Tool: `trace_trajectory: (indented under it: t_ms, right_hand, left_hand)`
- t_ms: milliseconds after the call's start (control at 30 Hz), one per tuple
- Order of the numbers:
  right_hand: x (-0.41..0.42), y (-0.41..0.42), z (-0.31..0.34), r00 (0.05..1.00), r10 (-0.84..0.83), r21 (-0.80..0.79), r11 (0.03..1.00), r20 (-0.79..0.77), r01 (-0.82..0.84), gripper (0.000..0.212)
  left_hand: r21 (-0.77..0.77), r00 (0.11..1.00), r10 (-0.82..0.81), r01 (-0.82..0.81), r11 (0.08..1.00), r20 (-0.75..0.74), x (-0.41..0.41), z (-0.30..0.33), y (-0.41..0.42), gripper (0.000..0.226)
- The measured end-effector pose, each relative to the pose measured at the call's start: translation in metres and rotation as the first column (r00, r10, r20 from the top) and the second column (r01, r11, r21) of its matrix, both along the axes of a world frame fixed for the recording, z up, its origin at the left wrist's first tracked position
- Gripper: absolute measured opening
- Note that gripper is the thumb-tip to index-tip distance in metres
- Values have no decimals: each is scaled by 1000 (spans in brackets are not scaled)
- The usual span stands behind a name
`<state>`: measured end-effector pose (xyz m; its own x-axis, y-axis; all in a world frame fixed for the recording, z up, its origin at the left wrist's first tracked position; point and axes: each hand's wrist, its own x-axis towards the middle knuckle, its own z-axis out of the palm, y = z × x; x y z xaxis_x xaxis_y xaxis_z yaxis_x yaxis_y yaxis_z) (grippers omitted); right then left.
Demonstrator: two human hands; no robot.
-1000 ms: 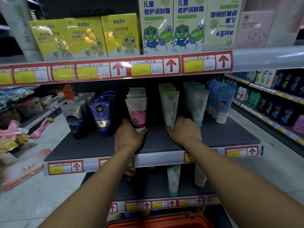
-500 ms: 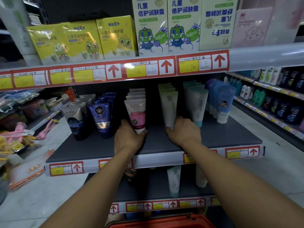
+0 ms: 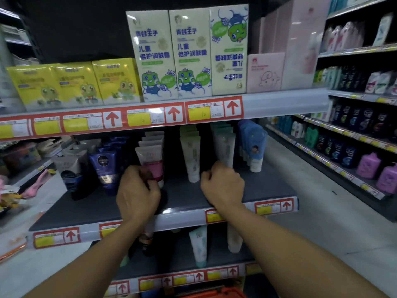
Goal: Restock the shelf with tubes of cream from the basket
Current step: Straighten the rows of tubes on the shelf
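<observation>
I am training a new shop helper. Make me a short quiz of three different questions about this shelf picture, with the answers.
1. True or false: the right hand holds a tube.
2. Which tube stands nearest the left hand? A) pink-and-white tube B) dark blue tube C) blue bottle
3. Fill in: the orange basket shows at the ___ edge of the picture.

Key: 1 false; 2 A; 3 bottom.
</observation>
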<state>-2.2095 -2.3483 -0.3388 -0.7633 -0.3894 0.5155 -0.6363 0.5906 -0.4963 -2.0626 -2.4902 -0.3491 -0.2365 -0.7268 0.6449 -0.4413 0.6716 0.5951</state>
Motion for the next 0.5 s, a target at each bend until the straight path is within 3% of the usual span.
trace_trajectory:
  t_ms: [133,267,400,500]
  right_hand:
    - [-38,39,1,998,-54,51,997,-33,55,24]
    - [-78,68,5,987,-161,94,983,23,158,35]
    - [-111,82,4,973,-218,157,966,79,204,47]
    - [-126,79,3,967,-212,193,964,144,182,61]
  left_hand:
    - [-69,976,-177,187,980,127,-19,3,27,22]
    - [137,894,-417,398,907,164,-59,11,69,21]
    - [345,879,-441,363,866,181,-109,16,101,37]
    - [390,874,-397,275,879,280,-141,14,109,59]
